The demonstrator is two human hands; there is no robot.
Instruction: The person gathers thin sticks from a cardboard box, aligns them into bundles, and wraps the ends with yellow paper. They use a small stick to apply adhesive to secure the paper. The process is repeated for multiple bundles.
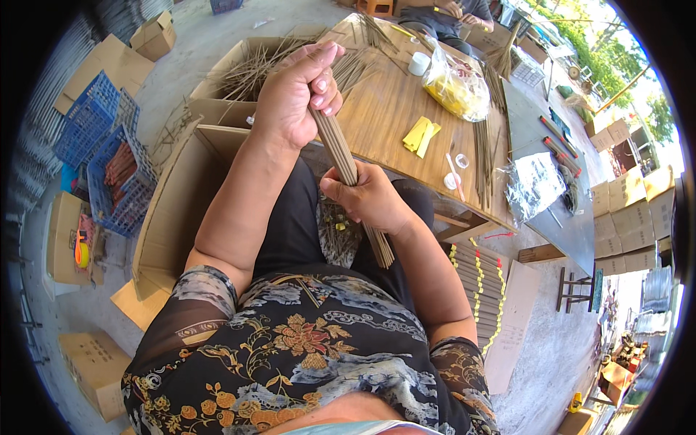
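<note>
Concrete floor spreads round a wooden table (391, 109) that stands straight ahead of the seated person, with cardboard boxes (119, 61) and 2 blue crates (109, 163) off to the left. Both hands meet over the lap on 1 bundle of thin brown sticks (341, 148), which slants from upper left to lower right, its top end near the table edge and its lower end jutting out below the right hand.

Left hand (293, 94) is raised, its fingers curled narrowly round the upper part of the bundle, the thumb stretched along the top. Right hand (370, 199) sits lower, its fingers wrapped tightly round the middle of the same bundle, thumb across the front. The 2 hands are apart, with a bare stretch of sticks between them.

Just behind the left hand, an open carton (239, 72) holds loose sticks lying at all angles. On the table lie more sticks (482, 156) in a row, a clear bag of yellow stuff (457, 87), 2 yellow slips (422, 134), a white roll of tape (419, 64) and a small round lid (462, 161). Further right, a grey table (558, 210) bears a crinkled clear bag (533, 185). Beside the right knee, stacked bundles with yellow bands (482, 283) lie on the floor.

Another person (453, 11) sits at the table's far end.
</note>
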